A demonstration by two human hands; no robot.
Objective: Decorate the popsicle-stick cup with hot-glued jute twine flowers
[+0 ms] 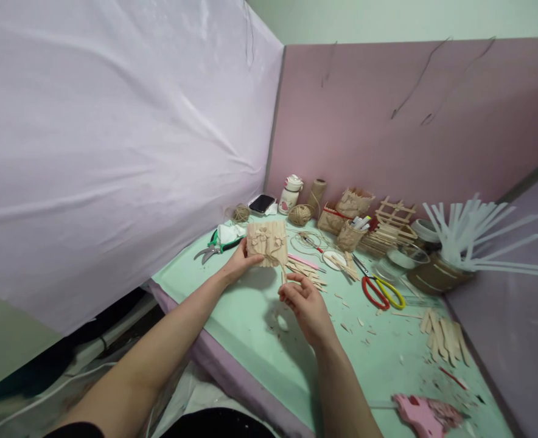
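A small panel of wooden craft sticks (275, 234) with raised wooden flower shapes is held up above the table. My left hand (242, 263) grips its left edge, thumb across the front. Below the panel's lower right corner, my right hand (303, 299) pinches a short piece of wooden stick (284, 277), whose top end meets or overlaps the panel edge; I cannot tell whether it is attached. Green-handled pruning shears (212, 249) lie left of the panel. Loose craft sticks (308, 272) and a pink pen (303, 261) lie behind my right hand.
Red-and-yellow-handled scissors (381, 292) lie to the right, among wood scraps. A pink glue gun (426, 413) rests at the front right. Glue sticks (461, 234) fan out of a brown pot (437, 280). Twine balls (300, 214), a white bottle (290, 194) and a phone (262, 204) line the back.
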